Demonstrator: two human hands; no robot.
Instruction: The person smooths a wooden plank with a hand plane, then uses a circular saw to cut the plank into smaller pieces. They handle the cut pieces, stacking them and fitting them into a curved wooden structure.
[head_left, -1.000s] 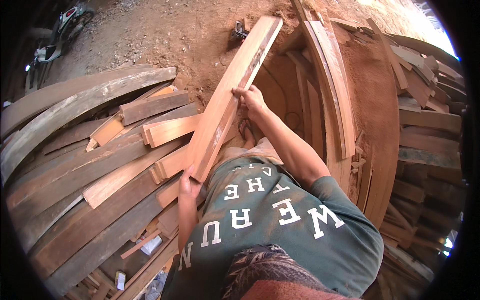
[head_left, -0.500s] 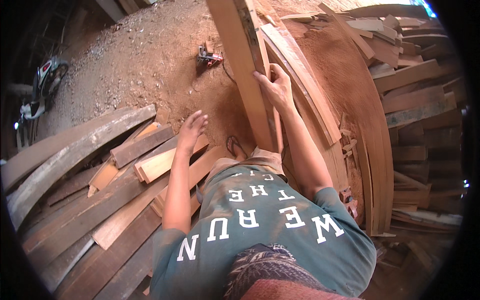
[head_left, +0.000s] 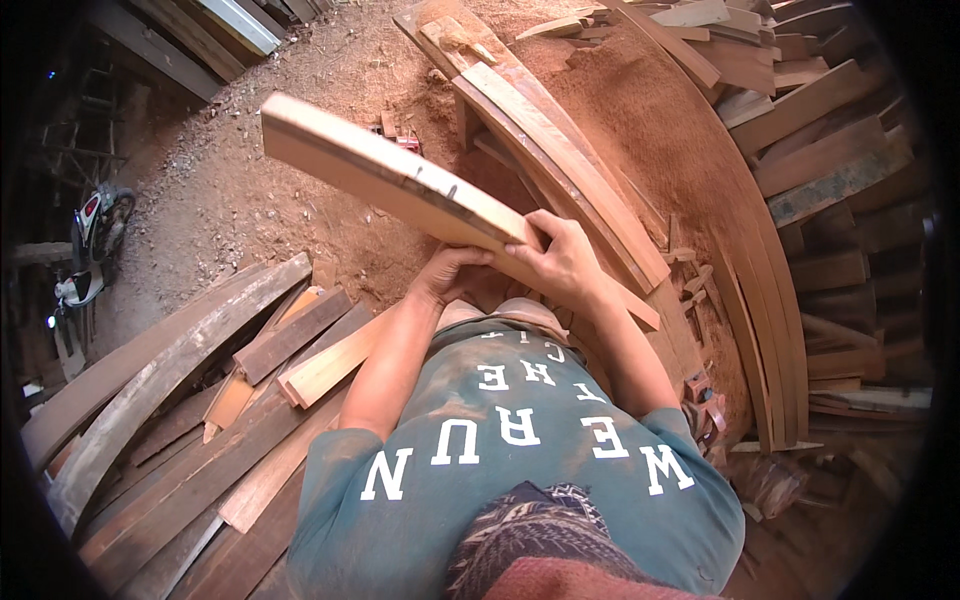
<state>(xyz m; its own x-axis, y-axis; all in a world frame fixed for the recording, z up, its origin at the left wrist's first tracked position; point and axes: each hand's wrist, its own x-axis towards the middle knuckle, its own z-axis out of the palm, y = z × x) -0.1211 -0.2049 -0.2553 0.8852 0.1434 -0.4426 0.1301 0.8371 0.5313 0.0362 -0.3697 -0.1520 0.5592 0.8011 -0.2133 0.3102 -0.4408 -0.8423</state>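
Both my hands hold a long wooden plank [head_left: 380, 195] in front of my waist. It slants from the upper left down to the right, its narrow edge turned up and showing dark marks. My left hand [head_left: 450, 272] grips it from below near the middle, with the thumb along the near side and the other fingers partly hidden. Just to the right, my right hand [head_left: 562, 258] closes over the plank, thumb on the near face. The plank's right end comes out beyond my right wrist, beside a stack of long boards [head_left: 560, 175].
Loose timber pieces [head_left: 190, 440] lie piled on my left. On the right, sawdust [head_left: 650, 130] spreads beside a long curved-looking board [head_left: 765, 300] and a heap of offcuts [head_left: 830, 180]. A red tool [head_left: 408, 143] lies on the ground ahead. A motorbike [head_left: 92, 245] stands far left.
The plank has swung from nearly upright to a leftward slant. My left hand, free and spread before, has come over and taken hold of it; my right hand has moved down, still holding it.
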